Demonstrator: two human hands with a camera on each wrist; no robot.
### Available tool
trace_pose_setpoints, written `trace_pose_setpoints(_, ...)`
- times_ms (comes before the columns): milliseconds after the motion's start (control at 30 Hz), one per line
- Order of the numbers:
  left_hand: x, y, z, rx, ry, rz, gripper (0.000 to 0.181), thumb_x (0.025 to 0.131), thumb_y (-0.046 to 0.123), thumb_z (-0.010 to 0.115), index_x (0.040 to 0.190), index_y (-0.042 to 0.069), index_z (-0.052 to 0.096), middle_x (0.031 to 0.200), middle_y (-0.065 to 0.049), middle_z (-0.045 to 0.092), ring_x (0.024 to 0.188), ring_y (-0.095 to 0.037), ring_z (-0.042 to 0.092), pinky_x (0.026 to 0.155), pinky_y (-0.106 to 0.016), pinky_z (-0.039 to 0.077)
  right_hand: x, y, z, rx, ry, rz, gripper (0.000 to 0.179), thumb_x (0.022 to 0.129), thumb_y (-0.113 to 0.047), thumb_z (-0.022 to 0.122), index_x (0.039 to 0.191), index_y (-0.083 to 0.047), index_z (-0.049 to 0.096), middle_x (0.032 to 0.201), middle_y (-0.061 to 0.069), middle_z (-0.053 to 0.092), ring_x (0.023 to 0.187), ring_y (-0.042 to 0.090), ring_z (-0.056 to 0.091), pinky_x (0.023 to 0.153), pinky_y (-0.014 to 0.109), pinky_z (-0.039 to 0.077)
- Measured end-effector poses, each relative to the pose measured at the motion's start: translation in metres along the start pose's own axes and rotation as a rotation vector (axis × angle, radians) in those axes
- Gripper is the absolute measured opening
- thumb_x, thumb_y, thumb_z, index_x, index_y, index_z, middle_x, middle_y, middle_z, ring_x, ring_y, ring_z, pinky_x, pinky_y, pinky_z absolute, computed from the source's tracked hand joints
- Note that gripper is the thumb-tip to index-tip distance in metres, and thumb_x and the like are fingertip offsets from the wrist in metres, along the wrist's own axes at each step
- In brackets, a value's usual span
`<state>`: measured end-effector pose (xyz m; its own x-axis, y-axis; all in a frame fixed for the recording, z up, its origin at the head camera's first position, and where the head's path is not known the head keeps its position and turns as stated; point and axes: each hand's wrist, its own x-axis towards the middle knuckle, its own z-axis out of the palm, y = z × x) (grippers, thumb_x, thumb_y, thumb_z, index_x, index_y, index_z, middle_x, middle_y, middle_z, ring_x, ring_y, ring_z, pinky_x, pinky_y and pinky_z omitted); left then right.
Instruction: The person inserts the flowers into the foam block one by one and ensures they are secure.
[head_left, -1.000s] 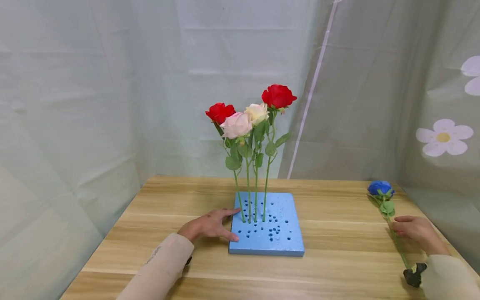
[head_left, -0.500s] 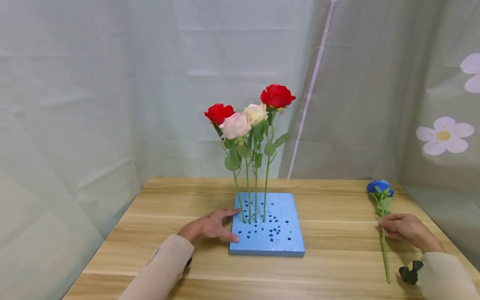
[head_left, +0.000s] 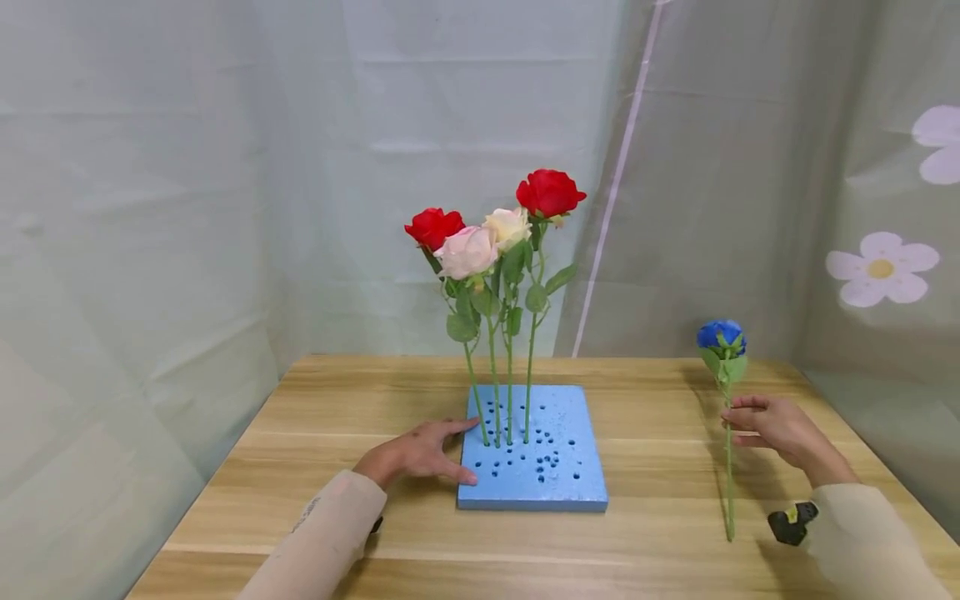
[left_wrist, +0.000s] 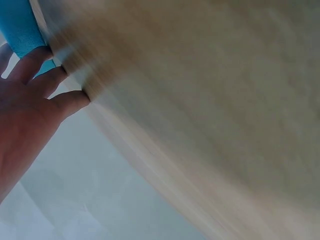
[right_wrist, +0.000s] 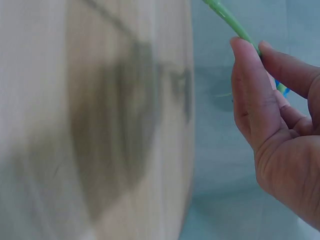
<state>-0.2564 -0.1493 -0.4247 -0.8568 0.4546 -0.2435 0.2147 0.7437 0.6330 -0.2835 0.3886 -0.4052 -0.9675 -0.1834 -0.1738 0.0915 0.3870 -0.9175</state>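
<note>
On the right, my right hand (head_left: 780, 433) pinches the green stem of a blue rose (head_left: 722, 337) between thumb and fingers, bloom up. The right wrist view shows the stem (right_wrist: 227, 19) between the fingertips, above the table. My left hand (head_left: 423, 452) rests with spread fingers against the left edge of a blue foam board (head_left: 558, 492) full of small holes. Standing in the board are a red rose (head_left: 433, 227), a pink rose (head_left: 467, 252), a cream rose (head_left: 508, 225) and a taller red rose (head_left: 551, 193). In the left wrist view the fingers touch the blue board (left_wrist: 22, 30).
The wooden table (head_left: 645, 550) carries the board near its middle. A pale curtain (head_left: 480, 100) hangs behind it, and a grey curtain with printed flowers (head_left: 881, 268) closes off the right side.
My right hand has lifted the blue rose from lying on the table and brought it left, turning it upright. The left hand stays at the board.
</note>
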Motion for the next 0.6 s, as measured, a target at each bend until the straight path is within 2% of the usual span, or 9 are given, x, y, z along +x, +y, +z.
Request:
trace_pose_setpoints(100,0.000,0.000,0.000,0.002,0.004,-0.001,0.098,0.076,0.053,0.083,0.157,0.024,0.035,0.160,-0.019,0.028,0.146,-0.042,0.024,0.113,-0.063,0.026,0.002,-0.011,0.008,0.004,0.013,-0.026,0.047,0.103,-0.013,0.057,0.130,0.021,0.038,0.109,0.012,0.063,0.091,0.009,0.067,0.081,0.035,0.059)
trace_pose_setpoints(267,0.001,-0.001,0.000,0.021,0.007,0.017,0.098,0.076,0.054,0.083,0.156,0.023,0.036,0.159,-0.019,0.031,0.145,-0.042,0.026,0.113,-0.062,0.027,0.007,-0.029,0.021,0.030,0.046,-0.080,0.038,0.103,-0.013,0.057,0.123,0.015,0.044,0.103,0.006,0.063,0.090,0.007,0.066,0.080,0.032,0.059)
trace_pose_setpoints(433,0.001,-0.002,-0.001,0.032,0.001,0.029,0.098,0.077,0.055,0.082,0.156,0.022,0.036,0.158,-0.018,0.032,0.145,-0.040,0.027,0.113,-0.061,0.028,0.010,-0.045,0.031,0.034,0.109,-0.130,0.039,0.103,-0.014,0.056,0.125,0.016,0.043,0.102,0.006,0.063,0.086,0.003,0.065,0.079,0.031,0.059)
trace_pose_setpoints(600,0.001,0.000,-0.003,0.042,0.002,0.030,0.099,0.077,0.056,0.081,0.156,0.019,0.036,0.158,-0.016,0.034,0.145,-0.038,0.029,0.114,-0.059,0.029,0.009,-0.064,0.040,0.030,0.132,-0.160,0.041,0.103,-0.015,0.057,0.127,0.016,0.043,0.105,0.010,0.062,0.088,0.007,0.066,0.080,0.033,0.059)
